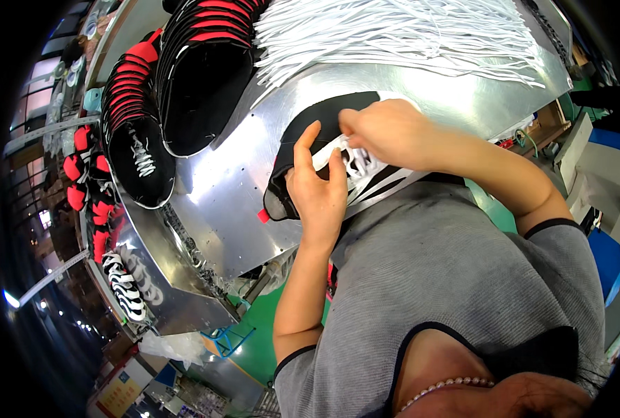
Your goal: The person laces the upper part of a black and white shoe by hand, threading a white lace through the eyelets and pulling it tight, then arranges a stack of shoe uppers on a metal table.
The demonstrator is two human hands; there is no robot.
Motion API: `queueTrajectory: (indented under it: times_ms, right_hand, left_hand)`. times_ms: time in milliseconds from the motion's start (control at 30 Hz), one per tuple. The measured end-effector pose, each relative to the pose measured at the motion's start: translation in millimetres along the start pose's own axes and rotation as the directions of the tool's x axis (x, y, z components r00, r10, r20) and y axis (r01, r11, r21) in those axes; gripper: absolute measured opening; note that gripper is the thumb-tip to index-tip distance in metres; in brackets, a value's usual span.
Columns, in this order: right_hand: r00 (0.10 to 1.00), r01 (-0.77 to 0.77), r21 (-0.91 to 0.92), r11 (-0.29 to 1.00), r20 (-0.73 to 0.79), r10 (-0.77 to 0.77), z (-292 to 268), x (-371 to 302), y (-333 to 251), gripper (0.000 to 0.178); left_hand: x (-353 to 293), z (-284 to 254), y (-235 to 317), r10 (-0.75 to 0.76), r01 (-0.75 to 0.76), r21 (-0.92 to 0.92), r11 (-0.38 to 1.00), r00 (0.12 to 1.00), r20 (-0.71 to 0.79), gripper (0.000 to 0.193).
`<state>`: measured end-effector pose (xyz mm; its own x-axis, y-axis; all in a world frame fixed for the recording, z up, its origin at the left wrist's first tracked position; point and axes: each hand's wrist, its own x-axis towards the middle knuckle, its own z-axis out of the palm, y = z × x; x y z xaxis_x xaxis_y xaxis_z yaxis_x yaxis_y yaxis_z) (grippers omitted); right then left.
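A black shoe upper (324,118) with a red heel tab lies on the metal table in front of me, white lacing (362,167) across its middle. My left hand (318,188) grips the upper near its heel opening, index finger and thumb on either side of a white strip (327,152). Close beside it, my right hand (392,132) is closed, its fingertips pinched at the end of a white shoelace by the top of the lacing. The right fingers are slightly blurred and partly cover the lace.
A thick pile of white shoelaces (393,38) covers the table's far side. Rows of nested black and red uppers (205,90) stand at the far left, one row with a laced upper (141,157) in front. Black and white uppers (123,289) hang beyond the metal table's (226,230) left edge.
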<state>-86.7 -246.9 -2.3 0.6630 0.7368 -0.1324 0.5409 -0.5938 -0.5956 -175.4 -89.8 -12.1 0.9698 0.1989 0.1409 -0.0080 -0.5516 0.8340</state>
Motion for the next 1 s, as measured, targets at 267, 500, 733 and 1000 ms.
queueTrajectory:
  times_ms: [267, 500, 733, 1000]
  right_hand:
    - [0.957, 0.051, 0.485, 0.873, -0.273, 0.095, 3, -33, 9, 0.016]
    - [0.880, -0.037, 0.640, 0.767, -0.342, 0.328, 21, -22, 22, 0.018]
    - [0.889, 0.313, 0.824, 0.472, -0.429, 0.160, 12, -19, 26, 0.016]
    - [0.755, 0.425, 0.033, 0.905, -0.564, -0.335, 29, -28, 25, 0.031]
  left_hand:
    - [9, 10, 0, 0.020, -0.024, -0.092, 0.995, 0.999, -0.048, 0.048]
    - [15, -5, 12, -0.276, 0.424, -0.434, 0.795, 0.890, 0.363, 0.056]
    - [7, -11, 16, -0.270, 0.466, -0.623, 0.628, 0.882, 0.387, 0.047]
    - [5, -10, 14, -0.252, 0.470, -0.539, 0.699, 0.867, 0.430, 0.048]
